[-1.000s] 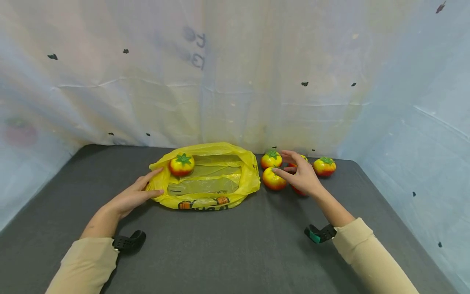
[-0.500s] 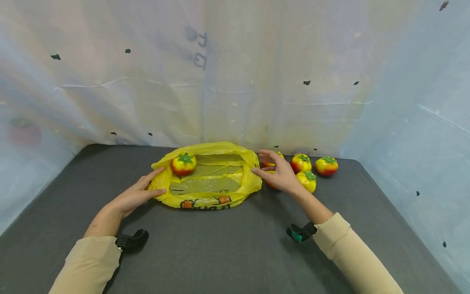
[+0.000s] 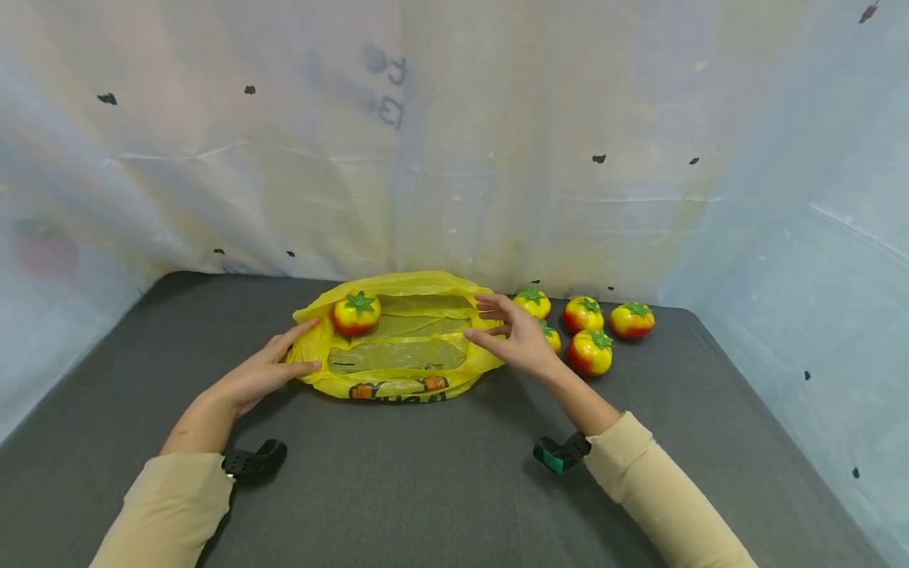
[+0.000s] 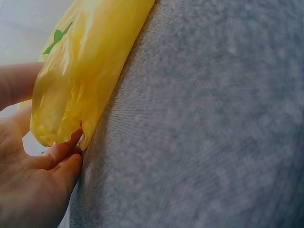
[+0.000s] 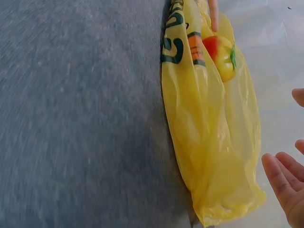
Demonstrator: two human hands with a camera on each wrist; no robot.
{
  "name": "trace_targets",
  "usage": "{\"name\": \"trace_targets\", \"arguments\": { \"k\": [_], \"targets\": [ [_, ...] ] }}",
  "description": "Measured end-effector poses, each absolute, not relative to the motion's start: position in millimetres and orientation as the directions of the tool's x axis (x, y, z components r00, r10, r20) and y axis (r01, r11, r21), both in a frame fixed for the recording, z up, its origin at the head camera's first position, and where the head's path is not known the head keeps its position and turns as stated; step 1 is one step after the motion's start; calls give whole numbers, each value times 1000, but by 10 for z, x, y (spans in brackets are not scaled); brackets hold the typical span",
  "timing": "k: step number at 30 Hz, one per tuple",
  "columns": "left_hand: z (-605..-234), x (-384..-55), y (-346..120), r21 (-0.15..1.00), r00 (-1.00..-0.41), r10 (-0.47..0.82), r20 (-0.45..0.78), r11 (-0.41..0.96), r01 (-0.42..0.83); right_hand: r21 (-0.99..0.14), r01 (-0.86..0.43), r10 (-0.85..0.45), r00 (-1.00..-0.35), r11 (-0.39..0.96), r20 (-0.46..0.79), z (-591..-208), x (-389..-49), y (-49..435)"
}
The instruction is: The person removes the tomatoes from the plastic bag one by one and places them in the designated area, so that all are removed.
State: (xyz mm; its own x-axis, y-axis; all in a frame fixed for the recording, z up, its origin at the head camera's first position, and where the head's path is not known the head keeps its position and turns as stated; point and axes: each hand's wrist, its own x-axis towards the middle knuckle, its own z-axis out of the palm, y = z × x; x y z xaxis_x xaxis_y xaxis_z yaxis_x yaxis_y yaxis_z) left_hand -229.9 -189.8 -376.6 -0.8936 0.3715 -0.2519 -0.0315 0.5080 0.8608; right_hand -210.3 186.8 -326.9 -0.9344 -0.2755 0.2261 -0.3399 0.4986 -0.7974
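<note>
A yellow plastic bag (image 3: 398, 280) lies with its mouth spread wide near the back of the dark table. One red-and-yellow tomato (image 3: 356, 314) with green leaves on top sits inside its left end. My left hand (image 3: 256, 379) holds the bag's left side, with finger and thumb at the rim; bag film lies among the fingers in the left wrist view. Over the bag's right rim hovers my right hand (image 3: 521, 339), fingers loosely spread and nothing in them. Right of it stand several similar tomatoes (image 3: 590, 353), one partly hidden by that hand.
A pale plastic sheet (image 3: 454, 173) hangs behind the table (image 3: 398, 489), and another side of sheeting (image 3: 802, 315) rises at the right. Each wrist carries a black strap (image 3: 256, 461). The farthest-right tomato (image 3: 632, 321) stands close to the table's back edge.
My right hand has moved left, from above the tomatoes to the bag's right rim. The front-right tomato has turned in place. My left hand stays at the bag.
</note>
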Motion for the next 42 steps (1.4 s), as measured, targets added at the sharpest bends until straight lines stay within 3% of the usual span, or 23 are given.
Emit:
{"name": "trace_targets", "arguments": {
  "k": [19, 42],
  "targets": [
    [-3747, -2273, -1834, 840, -903, 372, -215, 542, 23, -830, -327, -226, -942, 451, 249, -3379, -2229, 1271],
    [-3707, -2241, -1848, 832, -899, 382, -214, 554, 38, -897, -152, -173, -981, 415, 86, -3454, -2531, 655]
  ]
}}
